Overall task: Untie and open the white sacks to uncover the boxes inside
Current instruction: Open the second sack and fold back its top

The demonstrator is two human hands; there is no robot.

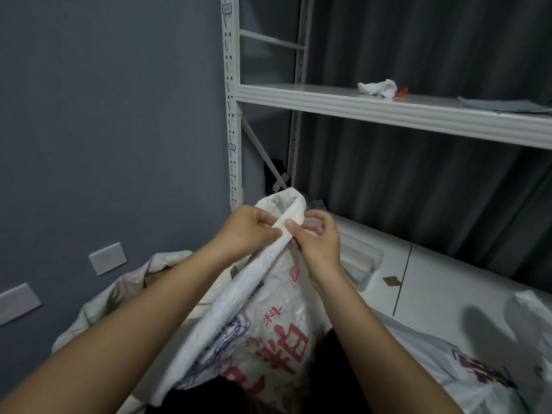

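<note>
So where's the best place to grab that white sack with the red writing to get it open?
Probably at the gathered neck of the white sack, coming from both sides. The cloth bunches into a narrow roll there, which the left hand and right hand already pinch; lower down it spreads wide and slack.

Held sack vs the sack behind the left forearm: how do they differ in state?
The held sack has its neck gathered shut, pinched by the left hand and right hand; the sack by the wall gapes open, untouched, something brown showing inside. The held sack stands up tall; the other slumps low. Both are white with printing.
</note>
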